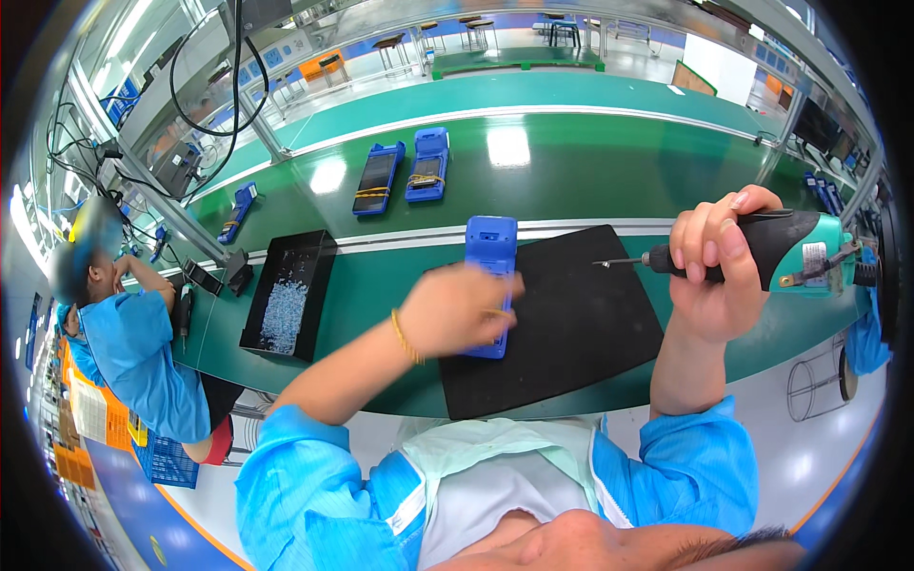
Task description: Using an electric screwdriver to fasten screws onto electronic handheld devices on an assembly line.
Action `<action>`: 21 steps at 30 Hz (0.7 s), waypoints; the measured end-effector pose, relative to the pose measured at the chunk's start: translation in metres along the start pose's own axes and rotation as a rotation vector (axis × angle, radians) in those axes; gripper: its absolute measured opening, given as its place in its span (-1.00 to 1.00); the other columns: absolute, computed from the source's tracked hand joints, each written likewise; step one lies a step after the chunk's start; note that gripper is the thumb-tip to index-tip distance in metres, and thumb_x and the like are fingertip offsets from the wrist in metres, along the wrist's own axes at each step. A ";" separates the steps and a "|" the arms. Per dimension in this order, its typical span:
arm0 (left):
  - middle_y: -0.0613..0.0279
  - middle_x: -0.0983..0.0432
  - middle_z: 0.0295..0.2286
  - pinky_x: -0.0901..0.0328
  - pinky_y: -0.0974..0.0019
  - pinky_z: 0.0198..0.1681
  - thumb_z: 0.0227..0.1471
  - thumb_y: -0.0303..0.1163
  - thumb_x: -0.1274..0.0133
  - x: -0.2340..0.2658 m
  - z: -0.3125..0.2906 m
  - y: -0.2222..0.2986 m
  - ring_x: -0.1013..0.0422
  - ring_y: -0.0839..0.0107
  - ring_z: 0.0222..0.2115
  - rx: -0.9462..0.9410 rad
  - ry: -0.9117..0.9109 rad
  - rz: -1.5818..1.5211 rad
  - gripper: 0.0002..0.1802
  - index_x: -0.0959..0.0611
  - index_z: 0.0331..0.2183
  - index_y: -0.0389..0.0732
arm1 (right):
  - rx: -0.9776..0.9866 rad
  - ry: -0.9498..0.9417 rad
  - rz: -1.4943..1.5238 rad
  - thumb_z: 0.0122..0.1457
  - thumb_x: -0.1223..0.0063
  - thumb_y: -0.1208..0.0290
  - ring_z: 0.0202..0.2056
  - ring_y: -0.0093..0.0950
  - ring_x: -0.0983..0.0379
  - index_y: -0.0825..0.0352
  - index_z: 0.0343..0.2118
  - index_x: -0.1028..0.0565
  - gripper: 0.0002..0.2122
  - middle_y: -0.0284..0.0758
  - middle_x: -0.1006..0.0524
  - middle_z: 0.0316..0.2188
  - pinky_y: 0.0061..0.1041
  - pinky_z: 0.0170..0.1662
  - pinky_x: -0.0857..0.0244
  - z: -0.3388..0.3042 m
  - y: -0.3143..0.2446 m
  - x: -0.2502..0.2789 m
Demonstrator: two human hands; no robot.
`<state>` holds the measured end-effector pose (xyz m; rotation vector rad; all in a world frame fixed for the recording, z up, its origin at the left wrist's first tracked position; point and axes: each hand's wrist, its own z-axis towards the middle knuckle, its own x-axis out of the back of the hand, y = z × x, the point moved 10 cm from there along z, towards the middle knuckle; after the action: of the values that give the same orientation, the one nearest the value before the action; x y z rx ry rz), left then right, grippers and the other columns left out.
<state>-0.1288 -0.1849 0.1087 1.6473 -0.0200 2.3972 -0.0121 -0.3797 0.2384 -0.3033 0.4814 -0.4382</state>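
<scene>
In my right hand (719, 252) is an electric screwdriver (795, 243), green and black, held up at the right with its fingers wrapped round the body. Its thin bit points left over the black mat (581, 314), and a tiny bright piece shows near the tip. A blue handheld device casing (491, 238) lies lengthwise on the mat's left part. Over the casing's middle is my left hand (462, 309), smeared by motion, with a yellow band at its wrist. It hides part of the casing, and its fingertips are too blurred to read.
A black tray (319, 285) of small blue-and-white pieces stands left of the mat. Across the metal rail, blue devices (379, 178) with yellow bands lie on the green belt (571, 162). A co-worker in blue (143, 333) sits at the left. Metal posts (157, 195) flank the bench.
</scene>
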 end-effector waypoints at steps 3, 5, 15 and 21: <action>-0.01 -0.51 -0.04 -0.32 0.13 0.10 -0.15 -0.15 -0.37 -0.003 0.025 -0.071 -0.42 0.06 -0.01 0.072 0.194 -0.029 -0.24 -0.53 0.10 -0.18 | 0.005 -0.023 0.019 0.17 0.02 0.60 -0.66 -0.61 -0.24 0.45 -0.08 -0.29 -0.73 -0.36 -0.34 -0.59 -0.53 -0.55 -0.22 0.003 -0.005 0.000; -0.03 -0.46 0.02 -0.24 0.15 0.20 -0.22 -0.10 -0.44 -0.025 0.032 -0.122 -0.36 0.05 0.09 0.246 0.208 -0.266 -0.07 -0.46 0.17 -0.21 | -0.009 -0.017 0.025 0.17 0.02 0.59 -0.66 -0.61 -0.23 0.43 -0.06 -0.29 -0.72 -0.37 -0.33 -0.60 -0.53 -0.55 -0.21 0.000 -0.004 0.000; 0.01 -0.52 -0.04 -0.35 0.20 0.10 -0.38 -0.13 -0.53 -0.044 0.032 -0.145 -0.48 0.16 -0.04 0.417 -0.003 -0.446 -0.11 -0.59 0.04 -0.24 | -0.025 -0.102 -0.007 0.19 0.03 0.57 -0.65 -0.61 -0.25 0.39 -0.05 -0.29 -0.73 -0.39 -0.32 -0.60 -0.54 -0.53 -0.22 -0.003 0.002 -0.021; 0.00 -0.54 -0.07 -0.37 0.21 0.08 -0.41 -0.16 -0.55 -0.026 -0.018 -0.160 -0.50 0.20 -0.06 0.710 0.193 -0.404 -0.11 -0.59 0.02 -0.28 | -0.139 -0.112 -0.019 0.19 0.02 0.55 -0.66 -0.61 -0.24 0.39 -0.06 -0.28 -0.73 -0.39 -0.33 -0.60 -0.54 -0.55 -0.20 -0.009 0.026 -0.025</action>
<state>-0.1050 -0.0312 0.0585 1.4360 1.1933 2.3413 -0.0275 -0.3469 0.2300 -0.4644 0.4000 -0.4044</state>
